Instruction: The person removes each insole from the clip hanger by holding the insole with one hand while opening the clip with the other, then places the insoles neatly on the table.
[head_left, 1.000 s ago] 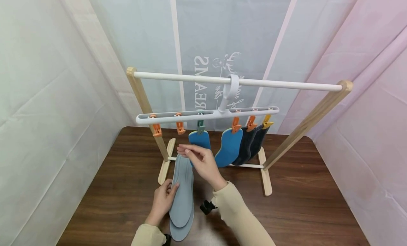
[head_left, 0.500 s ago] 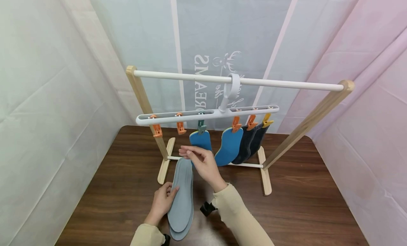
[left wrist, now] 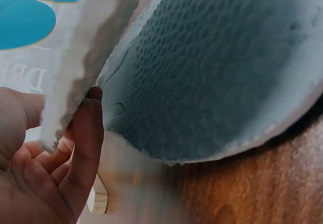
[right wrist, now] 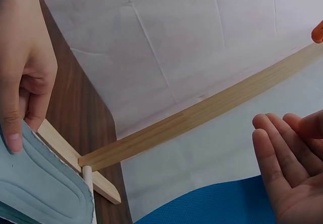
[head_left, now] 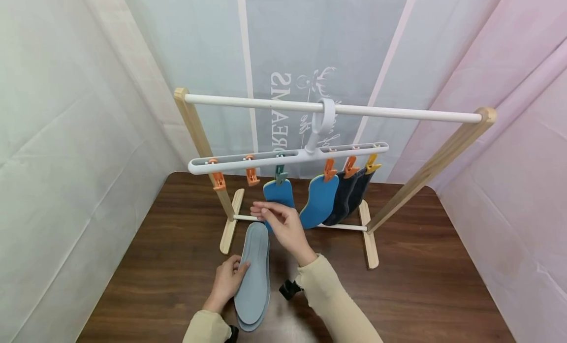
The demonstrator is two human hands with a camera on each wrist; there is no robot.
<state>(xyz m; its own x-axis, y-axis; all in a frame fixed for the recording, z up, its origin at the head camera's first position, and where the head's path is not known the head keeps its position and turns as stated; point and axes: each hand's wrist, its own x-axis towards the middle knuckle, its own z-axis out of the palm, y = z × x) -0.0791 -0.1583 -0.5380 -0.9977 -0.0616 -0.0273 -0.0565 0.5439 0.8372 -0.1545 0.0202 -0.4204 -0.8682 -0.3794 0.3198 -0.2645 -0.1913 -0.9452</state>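
Observation:
My left hand [head_left: 228,281] pinches a pale grey-blue shoe insole [head_left: 250,289] by its left edge, thumb on top and fingers underneath. A second grey insole [head_left: 249,327] lies right behind it, showing as a strip along the right side and lower end. The left wrist view shows the dimpled face of an insole [left wrist: 217,72] beside the pinched one, which appears edge-on. My right hand [head_left: 285,230] is raised above the insoles' upper end, fingers extended and holding nothing. It overlaps a hanging blue insole [head_left: 278,191], whose lower part it hides.
A wooden rack with a white bar [head_left: 398,112] carries a grey clip hanger [head_left: 248,162]. Another blue insole [head_left: 320,200] and two dark insoles [head_left: 340,200] hang from its clips. Two orange clips [head_left: 251,176] at the left hold nothing. Brown wooden table [head_left: 425,284] below.
The two grey insoles have come closer into line, with less of the rear one showing at the lower end. My right hand has barely moved.

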